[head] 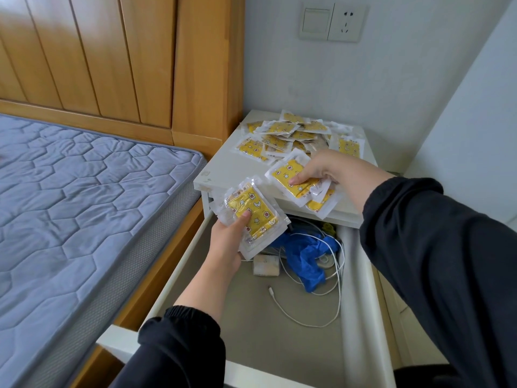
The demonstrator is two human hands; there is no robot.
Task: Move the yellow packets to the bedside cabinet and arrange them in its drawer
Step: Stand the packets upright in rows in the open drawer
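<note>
Left hand [226, 242] grips a stack [253, 212] of yellow packets over the open drawer [355, 275]. Right hand [316, 169] pinches more packets [291, 177] at the cabinet [223, 169] top's front edge. Pile [291, 134] lies behind. Cable [282, 306] & blue glove [307, 261] in drawer.

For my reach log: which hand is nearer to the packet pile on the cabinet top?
Right. The right hand grips packets at the front edge of the pile; the left hand holds a stack over the open drawer.
</note>
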